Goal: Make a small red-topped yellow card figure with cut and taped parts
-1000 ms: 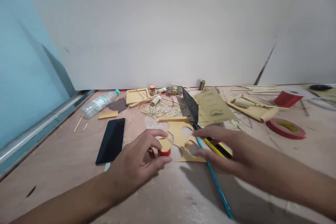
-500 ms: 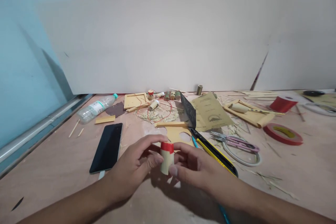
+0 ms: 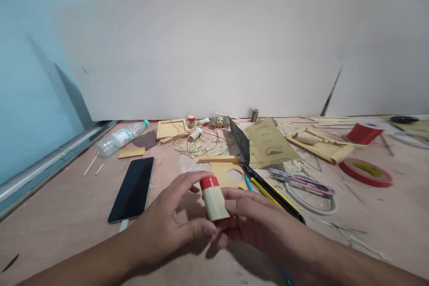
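Observation:
A short pale bamboo-like tube [image 3: 215,201] with a red band [image 3: 209,182] around its top is tilted, its upper end leaning left. My right hand [image 3: 258,214] grips it between thumb and fingers, the thumb on its lower right side. My left hand [image 3: 182,210] curves around the other side with its index fingertip at the red end; its thumb is spread away below the tube. Other fingers are partly hidden. Just beyond my hands are a cut-out yellow sheet [image 3: 223,174] and a black-and-yellow utility knife [image 3: 275,194].
A phone [image 3: 132,190] and a plastic bottle [image 3: 122,138] lie left. Further back are small decorated cylinders [image 3: 219,122], shavings [image 3: 191,148] and sandpaper [image 3: 268,145]. Pink-handled snips [image 3: 306,183], red tape [image 3: 365,172] and a red spool [image 3: 364,133] lie right.
The tube has gone from nearly upright to leaning left at the top. My left thumb has come off its side and dropped lower. My right thumb now presses its right side.

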Available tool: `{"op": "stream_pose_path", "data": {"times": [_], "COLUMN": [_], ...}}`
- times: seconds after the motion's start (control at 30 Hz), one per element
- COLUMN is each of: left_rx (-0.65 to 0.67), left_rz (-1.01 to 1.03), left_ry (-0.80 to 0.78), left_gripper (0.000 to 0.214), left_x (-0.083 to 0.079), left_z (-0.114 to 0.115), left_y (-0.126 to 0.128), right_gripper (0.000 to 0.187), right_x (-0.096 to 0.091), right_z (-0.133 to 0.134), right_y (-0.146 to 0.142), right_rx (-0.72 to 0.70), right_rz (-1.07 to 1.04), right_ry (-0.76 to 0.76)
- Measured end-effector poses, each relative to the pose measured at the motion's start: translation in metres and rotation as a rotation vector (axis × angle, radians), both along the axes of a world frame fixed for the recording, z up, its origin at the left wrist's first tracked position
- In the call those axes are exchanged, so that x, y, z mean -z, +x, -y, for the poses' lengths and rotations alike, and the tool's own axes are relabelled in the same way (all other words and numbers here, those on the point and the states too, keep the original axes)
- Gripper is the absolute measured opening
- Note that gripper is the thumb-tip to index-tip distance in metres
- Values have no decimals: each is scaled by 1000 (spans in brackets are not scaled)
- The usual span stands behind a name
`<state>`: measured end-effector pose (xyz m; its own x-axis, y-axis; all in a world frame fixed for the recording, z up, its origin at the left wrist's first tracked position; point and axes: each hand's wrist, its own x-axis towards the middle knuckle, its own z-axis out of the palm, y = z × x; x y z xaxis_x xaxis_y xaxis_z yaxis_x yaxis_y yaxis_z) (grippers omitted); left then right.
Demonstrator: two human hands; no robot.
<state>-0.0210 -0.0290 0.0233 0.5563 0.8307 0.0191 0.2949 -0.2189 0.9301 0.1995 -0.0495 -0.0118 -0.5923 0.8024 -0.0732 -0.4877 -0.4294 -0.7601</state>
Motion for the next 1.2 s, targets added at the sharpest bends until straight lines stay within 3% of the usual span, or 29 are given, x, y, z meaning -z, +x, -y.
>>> {"op": "stream_pose_path", "data": {"times": [0.1, 0.2, 0.3, 0.47, 0.67, 0.8, 0.97, 1.1, 1.2], "left_rx": [-2, -29, -80, -2, -94, -48, 56, -7, -33], "left_rz": [-21, -100, -178, -241, -186, -222, -257, -215, -192], "left_ry": [-27, 139, 328, 451, 384, 400, 512, 491, 429], "left_gripper": [65, 59, 73, 58, 60, 55, 50, 66, 55], "left_x": [0, 3, 5, 3, 3, 2, 5, 10, 6], "left_z": [4, 7, 6, 5, 6, 2, -2, -1, 2], "left_y": [3, 4, 1, -3, -1, -1, -4, -7, -6], "right_gripper": [36, 35, 35, 42, 49, 50, 45, 43, 35], "right_x": [6, 5, -2, -13, -6, -2, -6, -6, -3], "right_z": [1, 3, 4, 4, -1, -3, -2, -2, -1], "right_y": [-1, 1, 3, 4, 8, 7, 6, 6, 4], "right_rx": [5, 58, 162, 188, 167, 137, 185, 231, 273], "right_rz": [-53, 23, 168, 234, 205, 176, 248, 336, 420], "right_ry": [-21, 12, 141, 183, 129, 100, 229, 347, 460]}}
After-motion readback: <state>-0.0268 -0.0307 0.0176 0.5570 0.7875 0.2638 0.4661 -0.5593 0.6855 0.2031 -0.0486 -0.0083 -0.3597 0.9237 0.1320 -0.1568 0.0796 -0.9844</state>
